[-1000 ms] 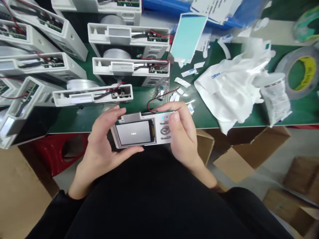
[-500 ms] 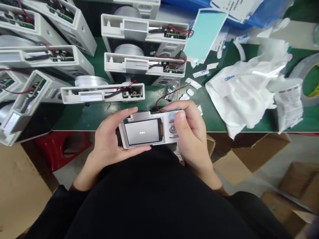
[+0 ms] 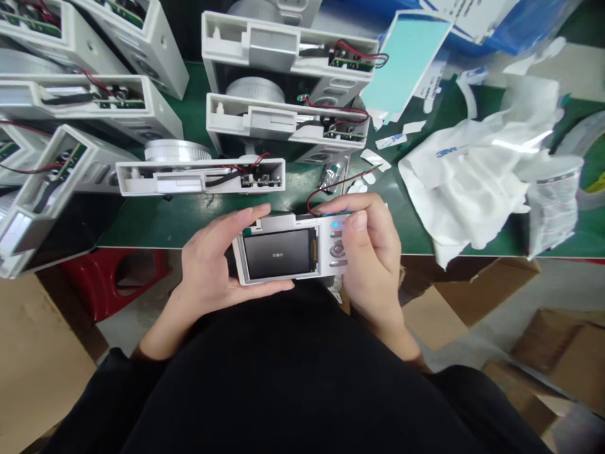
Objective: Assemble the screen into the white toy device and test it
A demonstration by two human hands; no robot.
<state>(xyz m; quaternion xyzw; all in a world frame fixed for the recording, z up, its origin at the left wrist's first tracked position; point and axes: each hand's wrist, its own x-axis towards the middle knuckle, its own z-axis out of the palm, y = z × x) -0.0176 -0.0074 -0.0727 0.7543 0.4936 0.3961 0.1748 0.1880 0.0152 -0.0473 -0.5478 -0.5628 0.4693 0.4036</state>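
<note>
Between my two hands is a white digital camera [image 3: 326, 265], its back turned up toward me. Its screen is dark grey with a short line of small white text, and a blue light glows beside the buttons. My left hand [image 3: 212, 261] grips the left end, thumb along the lower edge and fingers at the top. Wrapped round the right end is my right hand [image 3: 373, 246], with the thumb near the upper buttons and a finger along the top edge. A thin red and black wire [image 3: 340, 181] runs out from the top; the camera's underside is hidden.
Several open white camera bodies [image 3: 201, 176] with exposed boards and wires stand on the green table [image 3: 155, 221]. To the right lie crumpled white backing paper [image 3: 467, 183], a teal sheet [image 3: 411, 60] and adhesive scraps. Below are a red stool [image 3: 108, 284] and cardboard boxes [image 3: 472, 296].
The camera's screen has gone from light grey to dark grey. Both hands keep their hold, and the whole view has shifted slightly.
</note>
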